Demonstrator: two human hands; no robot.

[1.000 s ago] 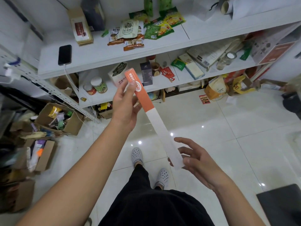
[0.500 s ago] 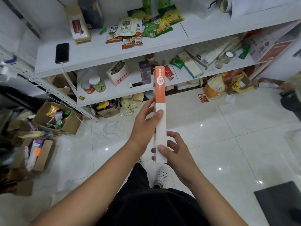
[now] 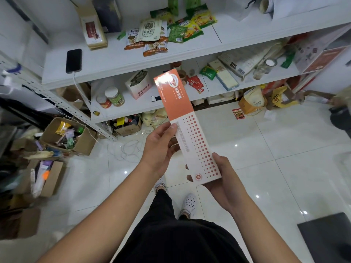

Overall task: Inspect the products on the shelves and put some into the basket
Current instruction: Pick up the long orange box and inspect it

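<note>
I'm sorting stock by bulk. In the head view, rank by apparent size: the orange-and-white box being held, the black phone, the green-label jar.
1. Orange-and-white box, though it is nearest the camera, which inflates it.
2. Black phone and green-label jar look alike; unranked.

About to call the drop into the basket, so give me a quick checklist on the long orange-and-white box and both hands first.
1. Box held: ok. The long orange-and-white box is off the shelves, in front of the person.
2. Left hand: ok. It grips the box's left edge near the middle, thumb on the front.
3. Right hand: ok. It cups the white lower end from beneath.
4. Printed face readable: ok. The broad front faces the camera, orange end tilted up and away.
5. Basket located: cannot tell. No basket is plainly in view; a dark object sits at lower right.
6. Floor ahead: ok. Bare tile lies between the feet and the shelves.
</note>
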